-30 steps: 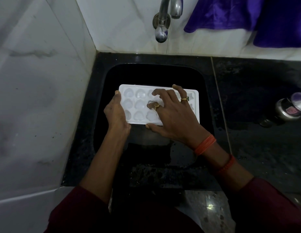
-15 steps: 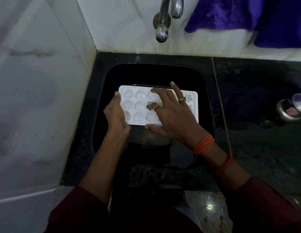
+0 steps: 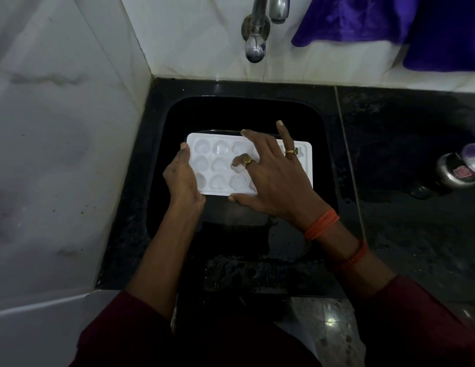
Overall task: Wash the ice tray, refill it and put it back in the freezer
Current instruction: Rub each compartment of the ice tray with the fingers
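Head view, hands first. Left hand [image 3: 182, 178] grips the left short end of the ice tray [image 3: 220, 164], thumb over the rim; the fingers beneath are hidden. Right hand [image 3: 273, 176] lies spread and open over the tray's middle and right part. Its thumb sits against the near edge and its ringed forefinger [image 3: 240, 163] is bent down into a middle-row cell.

Change over the last second: the right hand's fingers have crept toward the top of the frame, and the longest one now reaches past the far rim. The forefinger has shifted cells. The tray itself has barely moved. Reads as cell-by-cell rubbing, so the washing step is likely still under way, with refill and freezer yet to come.

Tray: white plastic, three rows of shaped cells, some heart-like, lying face up and roughly level. It is held at centre frame over the black sink [image 3: 329, 154]; cannot tell whether it rests on anything.

Tap [image 3: 255, 35], top centre, shows no stream. Dark worktop [image 3: 403, 154] to the right looks wet and carries a steel container [image 3: 453, 170] at the right edge. Purple cloth [image 3: 363, 19] hangs upper right.
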Available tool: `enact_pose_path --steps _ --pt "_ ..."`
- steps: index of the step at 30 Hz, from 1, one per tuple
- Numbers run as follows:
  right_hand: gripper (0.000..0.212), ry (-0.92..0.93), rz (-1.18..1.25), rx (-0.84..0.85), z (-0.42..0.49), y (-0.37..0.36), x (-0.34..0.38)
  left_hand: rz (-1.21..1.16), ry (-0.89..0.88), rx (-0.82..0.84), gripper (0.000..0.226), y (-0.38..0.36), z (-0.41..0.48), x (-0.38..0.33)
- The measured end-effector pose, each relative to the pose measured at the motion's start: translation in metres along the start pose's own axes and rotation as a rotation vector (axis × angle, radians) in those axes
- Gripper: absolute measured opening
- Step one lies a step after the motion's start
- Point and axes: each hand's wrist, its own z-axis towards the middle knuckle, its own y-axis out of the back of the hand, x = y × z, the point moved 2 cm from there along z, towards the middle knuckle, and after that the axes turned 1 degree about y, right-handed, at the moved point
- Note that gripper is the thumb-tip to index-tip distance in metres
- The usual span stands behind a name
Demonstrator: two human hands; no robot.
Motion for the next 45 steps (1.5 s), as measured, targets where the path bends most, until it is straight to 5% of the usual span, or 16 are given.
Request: enact_pose_path --steps 9,45 --pt "0.075 0.035 -0.04 0.116 0.0 -0.006 -0.001 0.006 0.013 -0.004 0.038 0.002 0.002 0.005" --pt "0.068 -0.013 -0.069 0.051 0.011 0.005 -0.008 0.008 0.014 -0.013 0.035 -0.005 0.007 0.0"
